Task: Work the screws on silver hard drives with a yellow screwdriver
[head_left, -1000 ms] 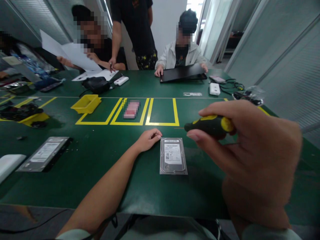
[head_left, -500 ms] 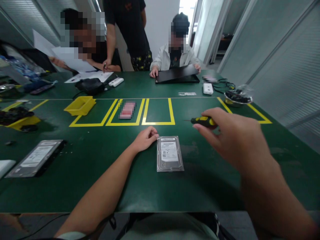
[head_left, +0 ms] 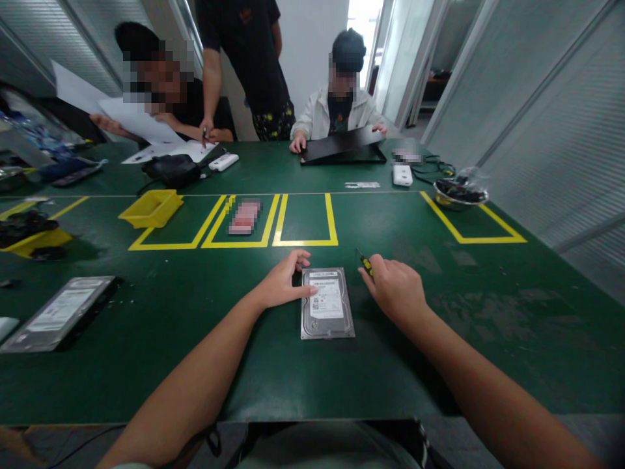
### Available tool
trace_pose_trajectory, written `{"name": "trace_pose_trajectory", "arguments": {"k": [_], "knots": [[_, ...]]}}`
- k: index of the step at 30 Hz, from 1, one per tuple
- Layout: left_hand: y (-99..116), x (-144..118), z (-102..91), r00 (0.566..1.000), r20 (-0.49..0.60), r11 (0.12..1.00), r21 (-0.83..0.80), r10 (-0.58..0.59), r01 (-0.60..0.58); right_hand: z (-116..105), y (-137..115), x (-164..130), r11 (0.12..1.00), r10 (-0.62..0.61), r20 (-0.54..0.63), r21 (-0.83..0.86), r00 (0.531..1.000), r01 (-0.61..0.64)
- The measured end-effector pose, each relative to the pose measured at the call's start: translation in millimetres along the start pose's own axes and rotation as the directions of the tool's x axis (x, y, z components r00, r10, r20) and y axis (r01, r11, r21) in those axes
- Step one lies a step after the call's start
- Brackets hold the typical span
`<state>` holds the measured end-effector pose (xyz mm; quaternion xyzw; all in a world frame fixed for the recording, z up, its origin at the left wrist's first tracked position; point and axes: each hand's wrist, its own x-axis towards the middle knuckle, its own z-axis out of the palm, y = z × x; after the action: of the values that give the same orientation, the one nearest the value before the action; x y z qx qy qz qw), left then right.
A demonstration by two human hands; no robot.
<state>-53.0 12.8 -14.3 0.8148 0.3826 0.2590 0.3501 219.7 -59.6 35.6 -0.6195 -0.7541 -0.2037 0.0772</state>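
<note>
A silver hard drive (head_left: pixel 327 304) with a white label lies flat on the green table (head_left: pixel 430 326) in front of me. My left hand (head_left: pixel 284 281) rests against its upper left corner, thumb on the drive's edge. My right hand (head_left: pixel 394 287) sits just right of the drive, closed around a black and yellow screwdriver (head_left: pixel 364 262) whose tip points away toward the yellow markings.
A second hard drive (head_left: pixel 61 312) lies at the left. Yellow trays (head_left: pixel 150 208) and taped yellow boxes (head_left: pixel 305 221) sit mid-table. A metal bowl (head_left: pixel 459 193) stands at the right. Three people work at the far side with papers and a black panel (head_left: pixel 342 147).
My right hand has come down from close to the camera to the table beside the drive, still gripping the screwdriver. My left hand has shifted onto the drive's corner.
</note>
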Motion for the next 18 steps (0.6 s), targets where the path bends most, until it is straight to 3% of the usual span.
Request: {"name": "trace_pose_trajectory", "arguments": {"k": [4, 12, 18], "knots": [[1, 2, -0.1, 1.000, 0.016, 0.999, 0.026, 0.025, -0.026, 9, 1, 2, 0.998, 0.049, 0.142, 0.031, 0.989, -0.054], [4, 4, -2.7, 1.000, 0.027, 0.999, 0.034, 0.012, -0.013, 23, 3, 10, 0.997, 0.063, 0.214, 0.038, 0.975, -0.072], [4, 4, -2.2, 1.000, 0.030, 0.999, 0.053, -0.011, 0.009, 32, 6, 15, 0.984, 0.170, 0.300, 0.002, 0.939, -0.179]]}}
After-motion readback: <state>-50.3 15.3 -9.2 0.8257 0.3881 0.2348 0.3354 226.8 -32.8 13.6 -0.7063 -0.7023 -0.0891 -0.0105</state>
